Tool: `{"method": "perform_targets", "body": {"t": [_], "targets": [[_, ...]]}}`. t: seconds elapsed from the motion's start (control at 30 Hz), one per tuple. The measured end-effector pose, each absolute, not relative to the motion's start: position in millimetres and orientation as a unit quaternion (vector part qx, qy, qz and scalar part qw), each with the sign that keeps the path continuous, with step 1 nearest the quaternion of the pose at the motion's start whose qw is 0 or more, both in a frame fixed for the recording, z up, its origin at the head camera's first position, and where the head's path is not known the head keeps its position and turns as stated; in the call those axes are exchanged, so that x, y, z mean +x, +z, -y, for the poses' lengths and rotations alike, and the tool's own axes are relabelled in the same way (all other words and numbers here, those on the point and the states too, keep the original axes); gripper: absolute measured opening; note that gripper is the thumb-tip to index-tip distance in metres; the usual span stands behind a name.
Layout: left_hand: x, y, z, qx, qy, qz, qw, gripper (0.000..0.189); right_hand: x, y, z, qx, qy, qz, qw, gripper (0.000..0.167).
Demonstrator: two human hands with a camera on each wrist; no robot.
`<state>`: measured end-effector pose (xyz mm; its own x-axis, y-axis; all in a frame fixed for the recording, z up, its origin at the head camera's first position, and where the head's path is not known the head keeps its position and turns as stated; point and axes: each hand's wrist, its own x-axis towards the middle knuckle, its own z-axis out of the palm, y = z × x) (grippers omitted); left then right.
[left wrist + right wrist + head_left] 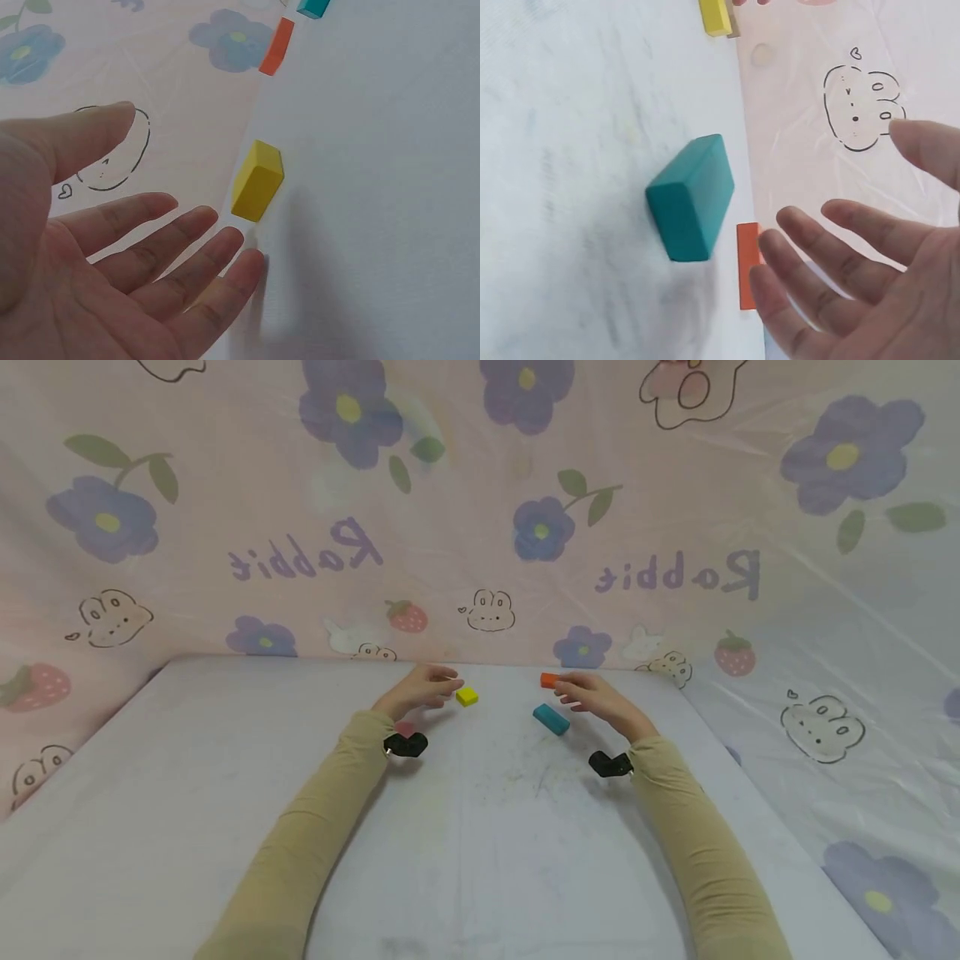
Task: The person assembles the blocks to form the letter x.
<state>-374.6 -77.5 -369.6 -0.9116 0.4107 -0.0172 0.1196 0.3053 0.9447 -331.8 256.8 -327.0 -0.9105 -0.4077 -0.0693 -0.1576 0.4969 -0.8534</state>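
Note:
My left hand (422, 688) reaches over the far part of the table, palm turned inward, fingers extended and nothing in them. Just past its fingertips lies a yellow block (467, 696), which the left wrist view shows as a small rectangular block (258, 181). On the other side my right hand (596, 697) is held with loosely spread fingers, also holding nothing. An orange block (550, 680) sits behind its fingertips and is partly covered by them in the right wrist view. Nearer to me rests a longer teal block (551, 719), with bevelled faces in the right wrist view (691, 199).
A white cloth-covered table (465, 843) carries the blocks. Behind it and at the right hangs a pale curtain (450, 510) printed with flowers and rabbits, meeting the table's far edge just beyond the blocks. A black wrist camera (406, 744) hangs by the left sleeve.

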Motion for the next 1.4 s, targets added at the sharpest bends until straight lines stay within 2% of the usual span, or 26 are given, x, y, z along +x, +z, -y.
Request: {"method": "perform_targets", "body": {"t": [0.2, 0.43, 0.7, 0.9, 1.4], "targets": [[-377, -371, 71, 0.152, 0.555, -0.808, 0.129, 0.064, -320, -319, -246, -0.152, -0.435, -0.875, 0.146, 0.050], [-378, -379, 65, 0.178, 0.514, -0.831, 0.119, 0.065, -345, -357, -259, -0.130, -0.394, -0.900, 0.132, 0.060], [-379, -377, 60, 0.185, 0.469, -0.857, 0.109, 0.068, -344, -360, -256, -0.137, -0.369, -0.911, 0.125, 0.057], [-384, -376, 58, 0.165, 0.480, -0.855, 0.109, 0.064, -348, -362, -257, -0.153, -0.364, -0.910, 0.127, 0.058], [-386, -388, 50, 0.148, 0.498, -0.852, 0.065, 0.054, -355, -368, -255, -0.192, -0.342, -0.913, 0.111, 0.059]]}}
